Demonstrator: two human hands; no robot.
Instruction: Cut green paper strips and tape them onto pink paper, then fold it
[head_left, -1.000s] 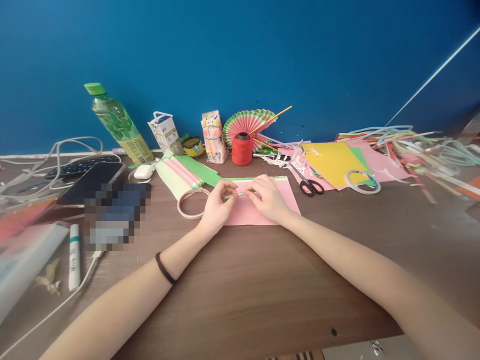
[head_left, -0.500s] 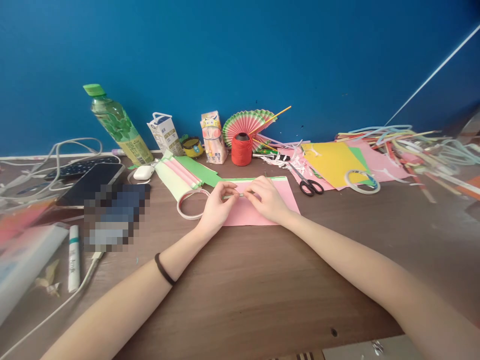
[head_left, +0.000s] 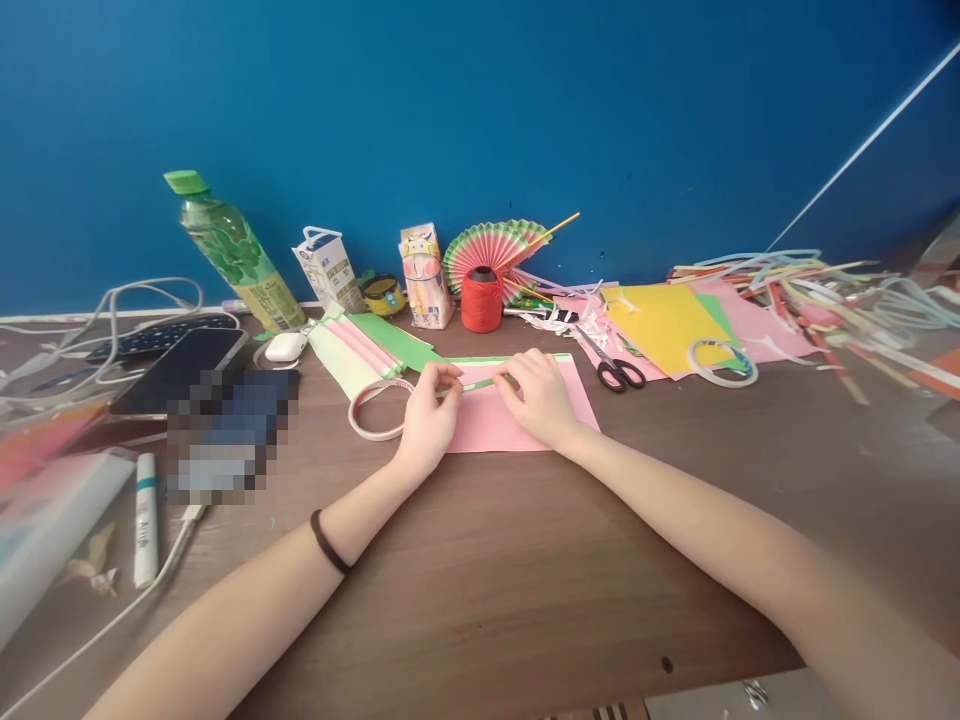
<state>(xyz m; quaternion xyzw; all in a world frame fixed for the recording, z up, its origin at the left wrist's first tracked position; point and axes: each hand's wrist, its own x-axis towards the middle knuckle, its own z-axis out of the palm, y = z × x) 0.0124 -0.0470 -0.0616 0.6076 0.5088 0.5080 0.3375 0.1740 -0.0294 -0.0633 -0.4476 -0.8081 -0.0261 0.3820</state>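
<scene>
A pink sheet of paper (head_left: 491,435) lies flat on the desk under both hands, with a green and whitish band along its far edge. Between my fingertips runs a narrow green-and-white strip (head_left: 478,384); whether it is joined to the sheet I cannot tell. My left hand (head_left: 431,420) pinches the strip's left end, thumb against fingers. At the other end my right hand (head_left: 538,402) has closed its thumb and bent fingers on it, the knuckles hiding that end. Just left of my left hand lies a roll of double-sided tape (head_left: 358,420).
Scissors (head_left: 621,374), a yellow sheet (head_left: 664,325) and another tape roll (head_left: 694,366) lie to the right. Pleated paper (head_left: 364,340) is behind left. Red thread (head_left: 481,303), a paper fan (head_left: 480,252), cartons and a green bottle (head_left: 240,255) line the blue wall. Phones and cables fill the left.
My hands have moved apart along the strip, the left one shifting left and the right one slightly right. More of the green-and-white strip shows between them.
</scene>
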